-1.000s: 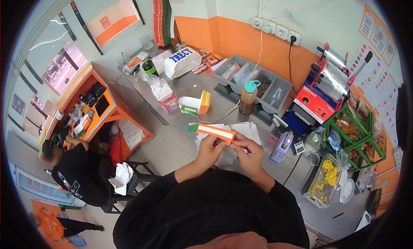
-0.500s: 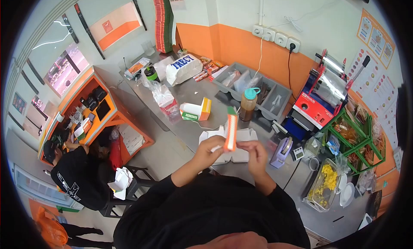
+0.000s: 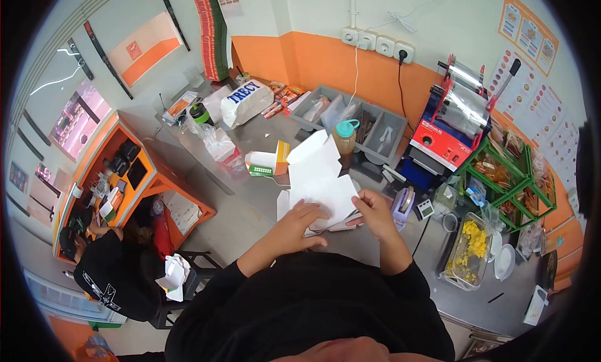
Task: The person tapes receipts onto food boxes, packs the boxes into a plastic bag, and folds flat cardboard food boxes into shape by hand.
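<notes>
A white unfolded cardboard piece [image 3: 322, 183] with several flaps stands tilted up before me, over more white card on the metal table. My left hand [image 3: 296, 229] lies against its lower left part, fingers spread and thumb apart. At its right edge, my right hand [image 3: 377, 217] pinches the card between thumb and fingers. Beyond it, a small white, orange and green box [image 3: 268, 162] sits open on the table. Just behind the raised flaps is a bottle with a turquoise lid [image 3: 345, 137]. The orange and green strip is out of sight.
A purple tape dispenser [image 3: 402, 209] stands right of my right hand. Farther right are a red sealing machine [image 3: 441, 143], green baskets [image 3: 501, 185] and a tray of yellow food [image 3: 466, 252]. A grey divided bin [image 3: 375, 132] stands behind. A person in black [image 3: 116, 271] sits at left.
The orange and green strip has gone from my hands. My left hand has opened onto the white card, which now stands raised, and my right hand has taken its edge. The view has shifted slightly.
</notes>
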Available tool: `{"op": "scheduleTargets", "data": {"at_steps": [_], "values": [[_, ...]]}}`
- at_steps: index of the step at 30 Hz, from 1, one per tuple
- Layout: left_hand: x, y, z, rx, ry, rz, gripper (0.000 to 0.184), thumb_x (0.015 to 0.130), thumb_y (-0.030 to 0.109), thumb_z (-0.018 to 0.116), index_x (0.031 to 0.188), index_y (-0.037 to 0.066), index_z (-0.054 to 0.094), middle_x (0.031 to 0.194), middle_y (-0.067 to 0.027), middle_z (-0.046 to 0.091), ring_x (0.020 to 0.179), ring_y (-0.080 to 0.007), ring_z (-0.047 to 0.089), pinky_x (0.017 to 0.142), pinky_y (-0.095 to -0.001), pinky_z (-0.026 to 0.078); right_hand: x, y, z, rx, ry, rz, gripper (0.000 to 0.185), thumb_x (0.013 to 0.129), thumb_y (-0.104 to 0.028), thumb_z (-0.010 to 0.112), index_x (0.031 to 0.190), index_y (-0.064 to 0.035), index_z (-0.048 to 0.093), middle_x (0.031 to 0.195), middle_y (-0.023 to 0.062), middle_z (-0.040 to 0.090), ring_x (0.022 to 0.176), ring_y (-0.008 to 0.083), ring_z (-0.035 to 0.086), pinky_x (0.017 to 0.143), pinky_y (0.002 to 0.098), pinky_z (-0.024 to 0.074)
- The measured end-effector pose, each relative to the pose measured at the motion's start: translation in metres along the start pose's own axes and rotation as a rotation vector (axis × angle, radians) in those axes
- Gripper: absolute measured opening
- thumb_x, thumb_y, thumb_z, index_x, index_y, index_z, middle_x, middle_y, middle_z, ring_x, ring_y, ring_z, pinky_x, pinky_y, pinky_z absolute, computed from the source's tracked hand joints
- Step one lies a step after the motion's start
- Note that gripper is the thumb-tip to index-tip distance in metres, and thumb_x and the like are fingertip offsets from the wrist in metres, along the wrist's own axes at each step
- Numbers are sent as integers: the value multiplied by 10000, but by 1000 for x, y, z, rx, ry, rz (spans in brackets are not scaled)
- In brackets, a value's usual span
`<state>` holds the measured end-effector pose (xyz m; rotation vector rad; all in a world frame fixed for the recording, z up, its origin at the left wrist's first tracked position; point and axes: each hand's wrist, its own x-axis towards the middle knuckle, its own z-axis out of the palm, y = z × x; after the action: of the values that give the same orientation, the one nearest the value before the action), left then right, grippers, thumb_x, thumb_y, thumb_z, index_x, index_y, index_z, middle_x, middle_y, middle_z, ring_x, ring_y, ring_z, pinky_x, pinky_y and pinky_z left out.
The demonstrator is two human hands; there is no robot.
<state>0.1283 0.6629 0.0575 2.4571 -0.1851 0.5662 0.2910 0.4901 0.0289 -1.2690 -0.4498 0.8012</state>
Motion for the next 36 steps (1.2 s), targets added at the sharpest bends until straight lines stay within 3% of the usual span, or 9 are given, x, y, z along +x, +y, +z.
{"op": "scheduleTargets", "data": {"at_steps": [3, 5, 8, 12, 17, 21, 30, 34, 36], "values": [[9, 19, 3, -153, 80, -132, 227, 831, 243, 731, 898, 45, 643, 931, -87, 649, 969, -276, 614, 879, -368, 484, -3, 6, 22, -37, -17, -55, 119, 955, -110, 565, 896, -7, 574, 844, 44, 568, 732, 128, 628, 550, 287, 604], [7, 13, 10, -199, 52, -225, 199, 842, 195, 724, 936, 41, 638, 897, -84, 648, 907, -238, 629, 815, -334, 496, -13, -6, 40, -436, 54, -338, 127, 936, -77, 589, 910, 47, 597, 917, 79, 565, 724, 140, 629, 577, 274, 605], [5, 7, 18, -279, 83, -368, 146, 876, 119, 687, 968, 26, 624, 842, -78, 645, 797, -162, 640, 718, -278, 505, -10, 1, 49, -539, 184, -638, 102, 903, -35, 623, 920, 65, 619, 971, 105, 550, 741, 150, 638, 575, 258, 600], [2, -2, 31, -443, 243, -524, 94, 934, 87, 610, 933, -7, 604, 835, -65, 649, 757, -91, 622, 703, -246, 503, -8, 10, 52, -524, 231, -710, 69, 881, -25, 651, 897, 41, 635, 943, 101, 567, 765, 161, 647, 595, 260, 590], [-3, -12, 46, -559, 430, -532, 96, 940, 110, 600, 953, 15, 604, 789, -50, 655, 684, -100, 602, 626, -251, 487, -10, 6, 56, -772, 186, -927, 156, 782, 10, 711, 927, 0, 653, 957, 108, 613, 799, 242, 653, 673, 319, 530], [-9, -13, 43, -651, 343, -610, 154, 965, 105, 568, 1057, -16, 594, 875, -50, 655, 827, -107, 626, 767, -273, 510, -11, 7, 60, -792, 143, -938, 192, 763, 7, 729, 939, -2, 654, 946, 103, 617, 815, 247, 653, 689, 320, 534], [1, 8, 22, -679, 305, -540, 183, 925, 76, 629, 1099, 26, 610, 997, -44, 653, 921, -123, 624, 825, -272, 491, -7, 1, 53, -681, 102, -830, 209, 770, 16, 730, 974, -4, 694, 934, 104, 640, 841, 229, 673, 712, 296, 552], [-10, -21, 41, -183, 308, -403, 142, 905, 98, 664, 1020, 21, 634, 917, -37, 674, 895, -127, 637, 798, -266, 493, -7, -3, 48, -414, 28, -511, 107, 826, 15, 700, 932, 16, 701, 915, 78, 618, 855, 145, 646, 712, 266, 582], [-13, -28, 53, -420, 402, -436, 144, 902, 92, 670, 1013, 6, 640, 926, -53, 678, 885, -137, 646, 793, -277, 502, -6, -2, 45, -372, 20, -396, 91, 835, 11, 694, 924, 27, 699, 898, 73, 603, 815, 133, 637, 710, 266, 593]]}}
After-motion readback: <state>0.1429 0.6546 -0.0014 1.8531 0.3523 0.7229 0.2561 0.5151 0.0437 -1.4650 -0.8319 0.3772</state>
